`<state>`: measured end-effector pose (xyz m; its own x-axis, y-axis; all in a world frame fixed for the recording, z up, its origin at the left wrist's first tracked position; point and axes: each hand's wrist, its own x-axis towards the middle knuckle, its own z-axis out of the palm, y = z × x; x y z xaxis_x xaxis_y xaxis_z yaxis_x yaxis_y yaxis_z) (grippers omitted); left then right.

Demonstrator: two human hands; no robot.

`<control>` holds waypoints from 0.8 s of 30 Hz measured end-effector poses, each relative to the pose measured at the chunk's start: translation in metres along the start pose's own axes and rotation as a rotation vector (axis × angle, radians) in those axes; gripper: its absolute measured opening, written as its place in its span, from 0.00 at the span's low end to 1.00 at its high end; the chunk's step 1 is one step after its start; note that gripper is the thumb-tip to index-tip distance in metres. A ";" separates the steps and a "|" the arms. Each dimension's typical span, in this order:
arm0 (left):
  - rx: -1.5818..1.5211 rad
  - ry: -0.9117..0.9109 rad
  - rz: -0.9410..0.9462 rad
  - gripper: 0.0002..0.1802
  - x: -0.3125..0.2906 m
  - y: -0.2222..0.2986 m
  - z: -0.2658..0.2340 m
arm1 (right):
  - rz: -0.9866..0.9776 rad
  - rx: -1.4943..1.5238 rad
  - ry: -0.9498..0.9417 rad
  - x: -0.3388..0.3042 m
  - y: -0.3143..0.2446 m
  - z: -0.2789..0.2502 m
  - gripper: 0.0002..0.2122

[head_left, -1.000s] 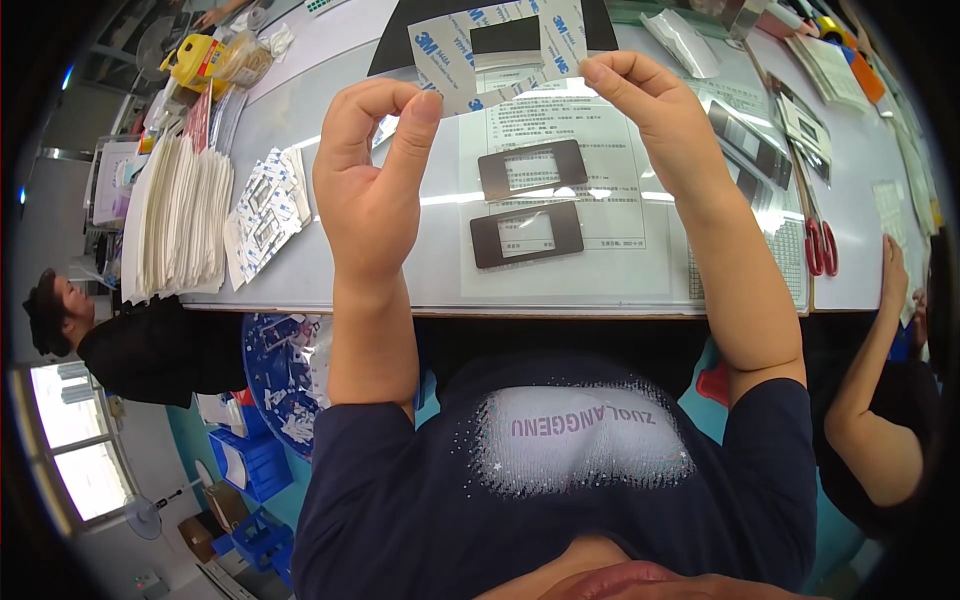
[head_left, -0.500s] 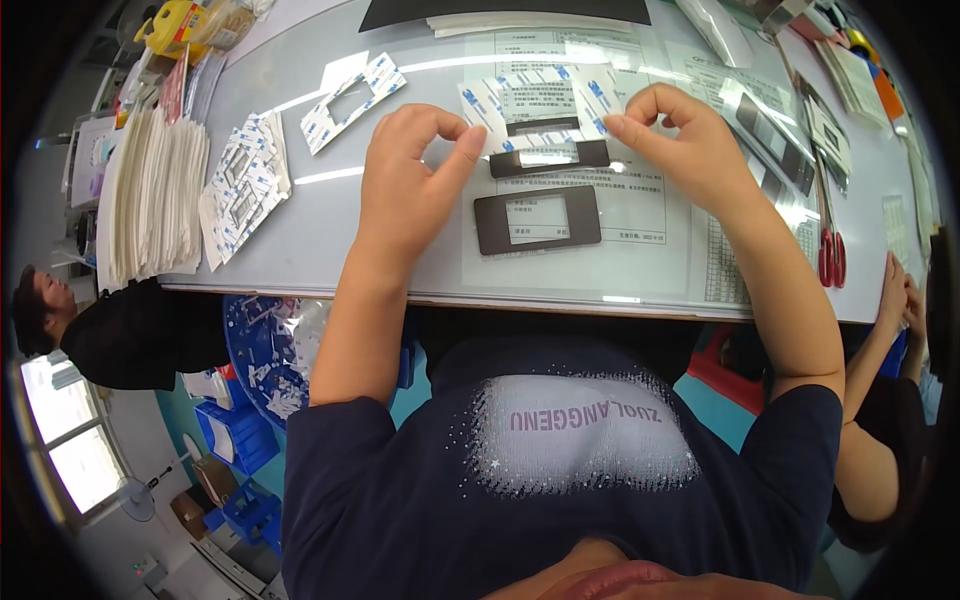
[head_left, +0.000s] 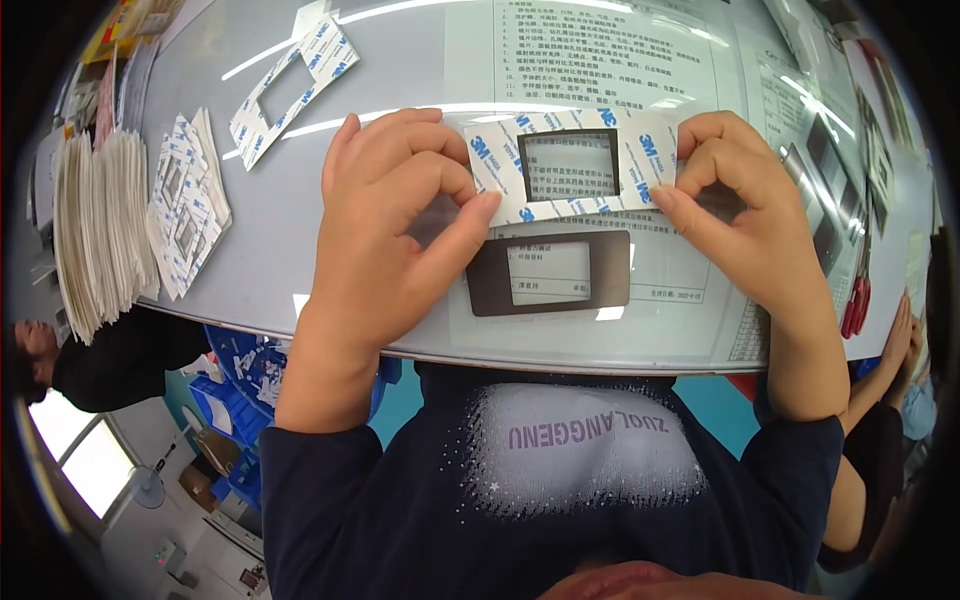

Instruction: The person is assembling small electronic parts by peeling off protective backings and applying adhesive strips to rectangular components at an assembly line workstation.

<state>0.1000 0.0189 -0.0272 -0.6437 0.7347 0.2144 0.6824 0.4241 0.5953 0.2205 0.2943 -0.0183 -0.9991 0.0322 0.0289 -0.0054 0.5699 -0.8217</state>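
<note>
Between them, my two hands hold a white adhesive sheet with blue printing (head_left: 498,165), cut with a rectangular window. My left hand (head_left: 400,215) pinches its left end between thumb and fingers, and my right hand (head_left: 735,205) does the same at the right end. Behind the sheet lies a dark panel (head_left: 616,170), whose black rim shows through the window; whether the two touch, I cannot tell. Just nearer to me, a second black panel (head_left: 488,278) with a clear rectangular window rests flat on the table.
A loose windowed adhesive sheet (head_left: 330,55) and a pile of similar sheets (head_left: 190,215) lie left, beside a tall paper stack (head_left: 105,230). Printed paper (head_left: 560,50) shows under the tabletop's clear cover. Red-handled scissors (head_left: 857,305) and more dark panels (head_left: 825,235) are at the right.
The adhesive sheet, held tilted above the upper dark panel before, has come nearer and flatter over it, hiding most of that panel. Both hands have moved with it, and the view is closer.
</note>
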 end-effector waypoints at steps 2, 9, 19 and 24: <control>0.008 -0.016 -0.008 0.07 0.000 0.001 0.001 | -0.052 -0.071 0.000 0.000 0.002 0.001 0.08; 0.034 -0.035 -0.019 0.07 -0.001 0.002 0.001 | -0.058 -0.135 -0.027 0.002 -0.004 -0.001 0.08; 0.060 -0.051 -0.030 0.07 0.000 0.003 0.002 | -0.065 -0.121 -0.032 0.004 -0.002 0.000 0.08; 0.068 -0.058 -0.026 0.07 0.000 0.004 0.001 | -0.054 -0.127 -0.036 0.004 -0.003 0.000 0.09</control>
<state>0.1027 0.0212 -0.0260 -0.6421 0.7512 0.1531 0.6887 0.4775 0.5455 0.2162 0.2928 -0.0160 -0.9983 -0.0297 0.0492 -0.0565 0.6698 -0.7404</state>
